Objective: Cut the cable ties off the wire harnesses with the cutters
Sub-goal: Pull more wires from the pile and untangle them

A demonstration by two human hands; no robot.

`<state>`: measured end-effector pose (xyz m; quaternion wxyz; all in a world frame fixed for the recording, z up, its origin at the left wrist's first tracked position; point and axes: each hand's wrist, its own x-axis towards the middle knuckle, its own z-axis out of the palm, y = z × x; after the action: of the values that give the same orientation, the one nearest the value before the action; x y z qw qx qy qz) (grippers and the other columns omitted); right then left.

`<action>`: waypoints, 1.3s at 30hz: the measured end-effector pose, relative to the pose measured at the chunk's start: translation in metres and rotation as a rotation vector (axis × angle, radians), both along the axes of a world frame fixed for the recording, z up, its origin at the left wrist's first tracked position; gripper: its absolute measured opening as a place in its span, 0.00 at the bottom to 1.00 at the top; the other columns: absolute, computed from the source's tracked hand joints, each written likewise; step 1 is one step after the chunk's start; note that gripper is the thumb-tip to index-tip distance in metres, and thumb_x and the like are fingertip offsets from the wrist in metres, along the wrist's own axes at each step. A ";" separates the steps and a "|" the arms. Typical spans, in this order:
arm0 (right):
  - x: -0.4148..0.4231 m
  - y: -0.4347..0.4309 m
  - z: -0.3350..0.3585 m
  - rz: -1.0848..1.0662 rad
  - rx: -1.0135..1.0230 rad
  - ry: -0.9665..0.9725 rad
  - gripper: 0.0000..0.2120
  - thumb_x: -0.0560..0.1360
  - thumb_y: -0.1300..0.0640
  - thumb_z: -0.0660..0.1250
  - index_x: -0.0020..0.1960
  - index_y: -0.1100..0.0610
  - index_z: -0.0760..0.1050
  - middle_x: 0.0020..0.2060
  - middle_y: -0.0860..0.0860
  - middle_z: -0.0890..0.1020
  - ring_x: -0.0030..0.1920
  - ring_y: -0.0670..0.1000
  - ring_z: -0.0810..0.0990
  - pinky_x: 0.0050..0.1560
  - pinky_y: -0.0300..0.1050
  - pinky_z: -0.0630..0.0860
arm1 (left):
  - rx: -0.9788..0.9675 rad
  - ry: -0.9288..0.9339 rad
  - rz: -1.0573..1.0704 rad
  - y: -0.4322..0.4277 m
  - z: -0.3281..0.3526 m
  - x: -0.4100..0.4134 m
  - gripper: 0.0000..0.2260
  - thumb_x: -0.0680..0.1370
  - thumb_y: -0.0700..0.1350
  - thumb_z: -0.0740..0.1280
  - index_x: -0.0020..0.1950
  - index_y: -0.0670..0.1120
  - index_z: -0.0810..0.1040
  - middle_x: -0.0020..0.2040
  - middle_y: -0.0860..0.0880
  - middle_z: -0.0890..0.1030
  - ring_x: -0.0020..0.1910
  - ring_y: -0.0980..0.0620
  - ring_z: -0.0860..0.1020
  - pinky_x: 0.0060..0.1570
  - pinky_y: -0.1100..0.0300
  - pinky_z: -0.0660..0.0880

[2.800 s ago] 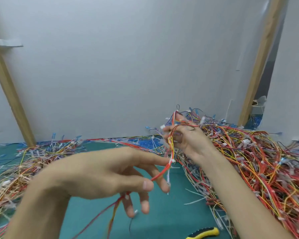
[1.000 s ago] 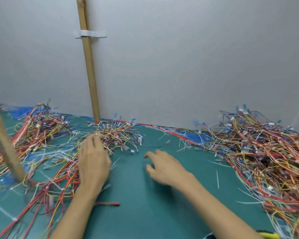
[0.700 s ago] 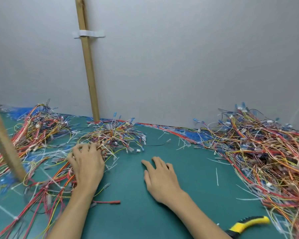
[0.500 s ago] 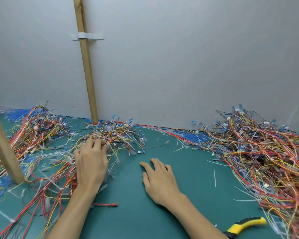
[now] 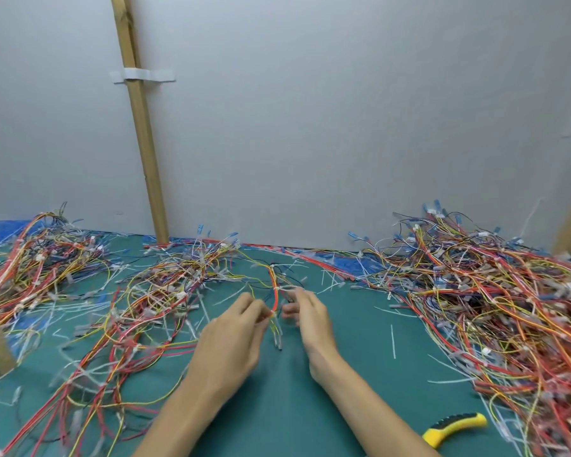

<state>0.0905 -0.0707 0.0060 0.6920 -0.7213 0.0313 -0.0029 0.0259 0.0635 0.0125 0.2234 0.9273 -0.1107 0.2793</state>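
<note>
Nearest to me, at the lower right, I see the cutters (image 5: 453, 426) lying untouched on the green mat (image 5: 287, 407), only their yellow-and-black handle in the picture, the blades cut off by the frame edge; both my forearms reach up from the bottom. My left hand (image 5: 233, 338) has its fingertips pinched closed on a thin wire harness (image 5: 274, 301), a red, orange and yellow bundle that rises from the pinch and curves away toward the pile behind; a white cable tie (image 5: 276, 288) seems to band it just above my fingers, though it is small and blurred. My right hand (image 5: 310, 316) sits just beside the harness, fingers loosely curled and partly open; I cannot tell whether they touch the wires. Loose ends hang below the pinch to the mat. Farther out lie the tangles: a left heap (image 5: 47, 258), a middle heap (image 5: 172, 282) and a large right heap (image 5: 495, 298), with white tie offcuts scattered between; individual harnesses there are too knotted to separate. Behind stands a wooden post (image 5: 142, 127) against the grey wall (image 5: 343, 110).
</note>
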 end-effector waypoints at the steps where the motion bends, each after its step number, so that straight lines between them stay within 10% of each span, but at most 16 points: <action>1: 0.002 -0.002 0.002 0.020 0.047 0.016 0.14 0.82 0.49 0.60 0.48 0.53 0.82 0.38 0.50 0.84 0.37 0.46 0.81 0.43 0.42 0.74 | 0.010 -0.002 -0.032 -0.005 0.000 -0.001 0.05 0.82 0.49 0.64 0.54 0.49 0.77 0.50 0.53 0.75 0.46 0.45 0.80 0.44 0.46 0.76; 10: 0.005 -0.017 0.009 0.195 0.072 0.050 0.13 0.78 0.55 0.71 0.35 0.55 0.78 0.26 0.46 0.79 0.27 0.45 0.74 0.30 0.35 0.70 | 0.061 0.009 -0.310 -0.016 0.003 -0.007 0.09 0.77 0.40 0.68 0.51 0.54 0.77 0.53 0.60 0.75 0.44 0.49 0.78 0.38 0.54 0.77; 16: 0.009 -0.033 0.024 0.235 0.201 0.097 0.02 0.78 0.60 0.70 0.50 0.56 0.80 0.41 0.52 0.85 0.35 0.46 0.78 0.35 0.39 0.69 | 0.305 0.143 -0.161 -0.012 -0.006 -0.002 0.08 0.83 0.53 0.58 0.62 0.59 0.70 0.58 0.59 0.74 0.56 0.52 0.77 0.54 0.57 0.70; 21: 0.018 -0.048 0.056 0.204 0.325 -0.099 0.11 0.76 0.67 0.69 0.47 0.52 0.78 0.40 0.46 0.85 0.38 0.44 0.80 0.39 0.43 0.65 | 0.251 0.080 0.023 -0.007 -0.004 0.002 0.28 0.81 0.43 0.62 0.78 0.58 0.56 0.62 0.59 0.75 0.63 0.53 0.73 0.61 0.56 0.66; 25: 0.020 -0.055 0.071 0.122 0.334 -0.234 0.14 0.75 0.71 0.69 0.46 0.51 0.79 0.38 0.43 0.83 0.44 0.50 0.77 0.37 0.40 0.65 | 0.037 -0.133 0.175 -0.006 0.003 0.003 0.38 0.65 0.26 0.71 0.73 0.46 0.70 0.66 0.45 0.72 0.61 0.42 0.74 0.59 0.47 0.74; 32: 0.024 -0.081 0.071 0.046 0.297 -0.135 0.10 0.75 0.66 0.71 0.51 0.52 0.81 0.39 0.46 0.84 0.39 0.46 0.79 0.39 0.42 0.66 | 0.011 0.143 0.259 0.022 0.002 0.004 0.07 0.79 0.53 0.67 0.55 0.52 0.76 0.52 0.55 0.77 0.53 0.49 0.79 0.50 0.49 0.75; 39: 0.019 -0.089 0.088 0.115 0.278 -0.210 0.11 0.72 0.69 0.71 0.47 0.54 0.82 0.40 0.49 0.86 0.37 0.42 0.81 0.38 0.34 0.72 | -0.078 0.028 0.284 0.019 0.010 0.000 0.05 0.80 0.51 0.66 0.55 0.55 0.76 0.49 0.54 0.74 0.42 0.45 0.79 0.45 0.48 0.76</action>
<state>0.1097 -0.1595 0.0939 0.7835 -0.6150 -0.0822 -0.0342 0.0255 0.0827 0.0228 0.2189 0.9280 0.0354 0.2992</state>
